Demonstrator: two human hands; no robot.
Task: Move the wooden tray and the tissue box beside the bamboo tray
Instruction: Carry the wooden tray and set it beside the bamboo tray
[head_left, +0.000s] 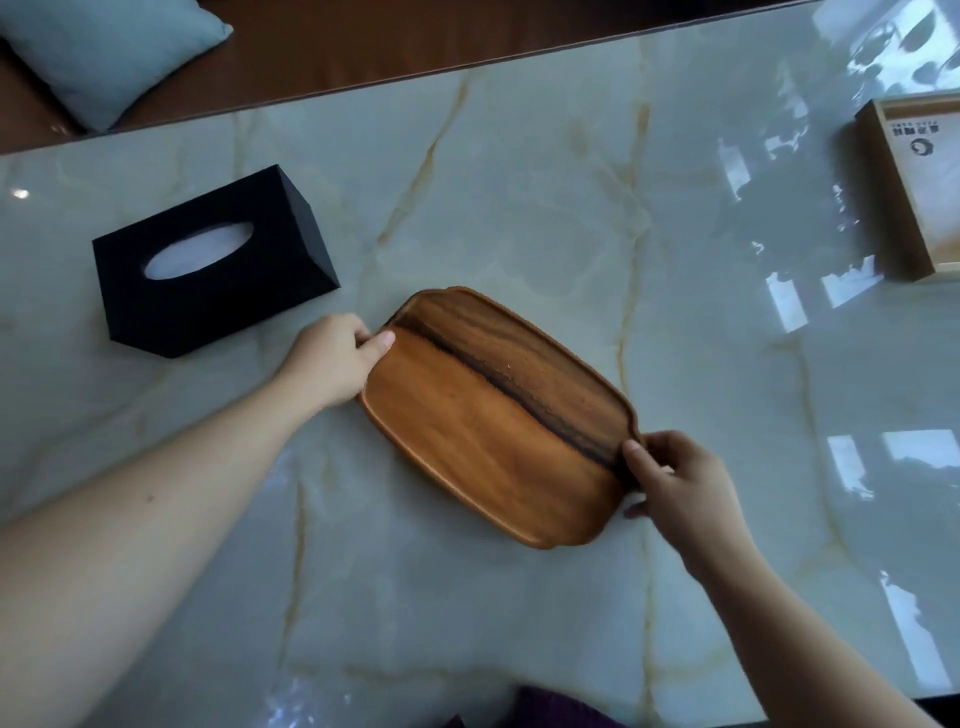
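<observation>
A brown wooden tray (493, 415) with a dark grain stripe lies slantwise at the middle of the marble table (519, 182). My left hand (337, 358) grips its upper-left end, thumb on the rim. My right hand (680, 483) grips its lower-right end, thumb on top and fingers underneath. A black tissue box (218, 260) with an oval opening showing white tissue stands to the left, apart from the tray. The pale bamboo tray (919, 187) with a printed logo sits at the far right edge, partly cut off by the frame.
A light blue cushion (104, 57) rests on a dark wooden seat beyond the table's far edge. Something purple (556, 709) shows at the near edge. Glossy marble stretches between the wooden tray and the bamboo tray.
</observation>
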